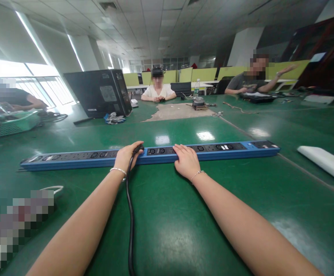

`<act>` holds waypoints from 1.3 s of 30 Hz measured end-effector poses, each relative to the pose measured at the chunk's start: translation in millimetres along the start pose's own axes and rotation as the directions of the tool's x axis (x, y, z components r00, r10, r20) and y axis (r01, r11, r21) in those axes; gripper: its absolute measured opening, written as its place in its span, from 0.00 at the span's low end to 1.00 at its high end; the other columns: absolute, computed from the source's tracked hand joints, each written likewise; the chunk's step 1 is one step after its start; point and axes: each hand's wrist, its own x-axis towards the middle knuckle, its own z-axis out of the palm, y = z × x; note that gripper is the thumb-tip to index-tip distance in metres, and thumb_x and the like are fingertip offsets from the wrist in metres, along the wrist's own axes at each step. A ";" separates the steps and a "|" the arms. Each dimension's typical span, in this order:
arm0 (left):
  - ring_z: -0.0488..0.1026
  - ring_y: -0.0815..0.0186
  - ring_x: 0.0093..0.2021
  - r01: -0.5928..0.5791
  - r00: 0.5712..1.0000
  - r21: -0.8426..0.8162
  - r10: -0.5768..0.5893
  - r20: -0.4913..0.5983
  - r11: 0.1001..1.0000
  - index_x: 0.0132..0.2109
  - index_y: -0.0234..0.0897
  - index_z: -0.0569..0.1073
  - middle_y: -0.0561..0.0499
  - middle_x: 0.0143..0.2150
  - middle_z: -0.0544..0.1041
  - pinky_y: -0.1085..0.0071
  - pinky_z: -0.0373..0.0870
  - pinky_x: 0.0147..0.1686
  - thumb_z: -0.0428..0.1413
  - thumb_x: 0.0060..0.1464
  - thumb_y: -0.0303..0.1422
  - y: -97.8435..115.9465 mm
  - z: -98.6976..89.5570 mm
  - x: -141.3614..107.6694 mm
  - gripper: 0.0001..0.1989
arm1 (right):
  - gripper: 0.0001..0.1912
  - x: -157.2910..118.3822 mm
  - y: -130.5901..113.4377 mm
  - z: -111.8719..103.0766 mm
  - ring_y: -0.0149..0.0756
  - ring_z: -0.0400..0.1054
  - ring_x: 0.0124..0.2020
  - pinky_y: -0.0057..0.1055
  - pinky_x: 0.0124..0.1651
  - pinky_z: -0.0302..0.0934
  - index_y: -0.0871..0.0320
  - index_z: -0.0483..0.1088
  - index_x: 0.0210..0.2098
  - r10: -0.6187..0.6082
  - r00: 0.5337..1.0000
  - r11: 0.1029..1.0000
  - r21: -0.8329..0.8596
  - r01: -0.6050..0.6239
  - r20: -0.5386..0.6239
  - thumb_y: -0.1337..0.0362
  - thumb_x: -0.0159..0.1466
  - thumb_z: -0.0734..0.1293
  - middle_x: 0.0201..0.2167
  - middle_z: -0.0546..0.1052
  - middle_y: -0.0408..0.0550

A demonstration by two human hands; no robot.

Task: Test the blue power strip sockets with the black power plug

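A long blue power strip point(221, 152) with black sockets lies across the green table in front of me. My left hand point(126, 155) is closed around a black plug point(138, 148) at the strip's middle, its fingers also reaching over the strip. Whether the plug sits in a socket, I cannot tell. From it a black power cord point(130, 214) runs down toward me. Right of that, my right hand point(187, 161) grips the strip, fingers on top and thumb at the near side.
A black computer tower point(98, 94) stands at the back left, with gloves point(114, 118) beside it. A green basket point(12, 124) is far left, a white object point(324, 161) at right. Across the table point(161, 230) sit several people. A pixelated object point(20, 218) lies near left.
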 end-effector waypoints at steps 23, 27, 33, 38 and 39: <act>0.74 0.63 0.43 0.120 0.969 -0.137 -0.146 -0.200 0.983 0.53 0.42 0.68 0.50 0.45 0.78 0.68 0.67 0.46 0.48 0.57 0.37 10.6 5.3 -8.7 0.17 | 0.27 -1.0 31.1 -8.1 0.48 0.53 0.60 0.45 0.61 0.42 0.65 0.62 0.56 0.243 0.969 0.954 -0.169 -0.248 -0.054 0.69 0.57 0.57 0.58 0.65 0.55; 0.73 0.62 0.46 0.113 0.964 -0.213 -0.159 -0.213 0.971 0.54 0.43 0.67 0.51 0.48 0.76 0.67 0.67 0.47 0.49 0.56 0.39 31.4 -1.3 1.1 0.19 | 0.26 -0.3 28.7 -7.7 0.47 0.52 0.60 0.44 0.61 0.41 0.64 0.62 0.56 0.255 0.966 0.953 -0.158 -0.260 -0.052 0.69 0.58 0.56 0.58 0.65 0.54; 0.74 0.61 0.45 -0.047 0.997 -0.104 0.053 0.057 0.994 0.54 0.47 0.68 0.50 0.46 0.77 0.68 0.67 0.46 0.49 0.56 0.40 87.1 18.5 19.7 0.18 | 0.27 -1.3 28.7 -8.7 0.45 0.51 0.60 0.43 0.61 0.40 0.64 0.62 0.56 0.257 0.965 0.952 -0.158 -0.262 -0.053 0.68 0.57 0.57 0.58 0.65 0.53; 0.73 0.60 0.44 -0.043 0.995 0.055 0.038 0.090 0.998 0.53 0.50 0.68 0.50 0.43 0.78 0.66 0.65 0.45 0.47 0.57 0.43 108.2 30.6 25.9 0.18 | 0.27 -1.8 29.0 -7.0 0.44 0.52 0.60 0.42 0.61 0.39 0.65 0.62 0.56 0.255 0.964 0.953 -0.148 -0.263 -0.068 0.68 0.57 0.57 0.58 0.65 0.53; 0.73 0.60 0.44 -0.034 0.995 0.074 0.027 0.091 0.997 0.53 0.50 0.68 0.50 0.42 0.78 0.65 0.65 0.45 0.46 0.58 0.44 109.8 30.9 26.2 0.18 | 0.27 -1.9 29.1 -6.6 0.44 0.52 0.60 0.42 0.61 0.39 0.65 0.62 0.56 0.255 0.964 0.953 -0.148 -0.263 -0.073 0.68 0.57 0.57 0.58 0.65 0.53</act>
